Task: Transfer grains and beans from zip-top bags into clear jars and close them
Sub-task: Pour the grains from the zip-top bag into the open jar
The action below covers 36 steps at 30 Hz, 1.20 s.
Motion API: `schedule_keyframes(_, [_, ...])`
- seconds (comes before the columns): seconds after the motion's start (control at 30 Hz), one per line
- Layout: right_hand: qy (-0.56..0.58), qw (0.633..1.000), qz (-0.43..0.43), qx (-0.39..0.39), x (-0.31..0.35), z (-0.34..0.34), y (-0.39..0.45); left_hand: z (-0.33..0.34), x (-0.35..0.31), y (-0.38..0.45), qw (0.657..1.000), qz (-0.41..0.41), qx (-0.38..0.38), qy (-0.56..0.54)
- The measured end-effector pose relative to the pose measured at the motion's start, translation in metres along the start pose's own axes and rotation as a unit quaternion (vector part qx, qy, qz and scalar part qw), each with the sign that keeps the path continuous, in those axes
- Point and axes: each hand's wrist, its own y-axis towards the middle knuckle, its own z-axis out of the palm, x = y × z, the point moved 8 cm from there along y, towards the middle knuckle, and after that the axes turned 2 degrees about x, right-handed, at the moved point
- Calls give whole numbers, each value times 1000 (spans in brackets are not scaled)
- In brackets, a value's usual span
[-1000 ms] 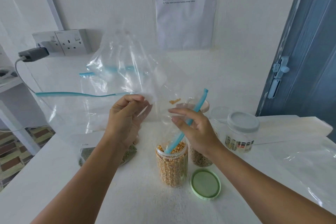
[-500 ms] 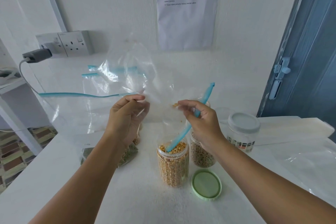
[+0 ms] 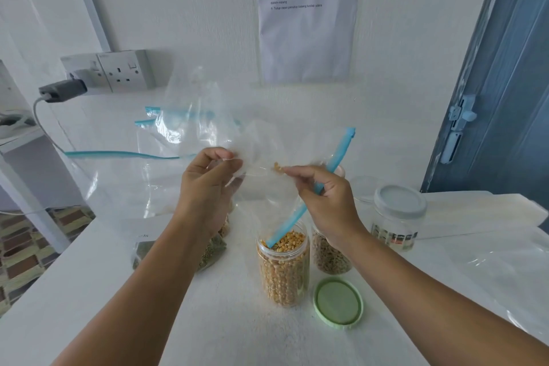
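Plainly, both hands, left hand (image 3: 208,187) and right hand (image 3: 326,196), have their fingers pinched on the near-empty zip-top bag (image 3: 261,154) above the open jar (image 3: 283,270); its last trapped grains (image 3: 277,167) may miss and scatter on the table (image 3: 237,321) if the mouth slips.

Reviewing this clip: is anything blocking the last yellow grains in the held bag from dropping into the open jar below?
Nothing visible does. The last grains sit inside the bag, pinched by the left hand and right hand. The bag's blue zip edge dips into the lidless jar; its green lid lies beside it.
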Motion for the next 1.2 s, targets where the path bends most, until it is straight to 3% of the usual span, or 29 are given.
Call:
schedule_keyframes(0.33, [121,989,79,4,-4,7,5,5,1,-1,999,0,39,-28])
schedule_keyframes(0.67, [79,995,46,-38,-4,0,10,0,0,-1,999,-4,45,-29])
schedule_keyframes(0.87, [96,994,21,-37,3,-2,10,5,-4,-2,997,-2,67,-29])
schedule_keyframes(1.2, [63,997,33,-18,2,-2,8,-3,-6,6,996,9,34,-80])
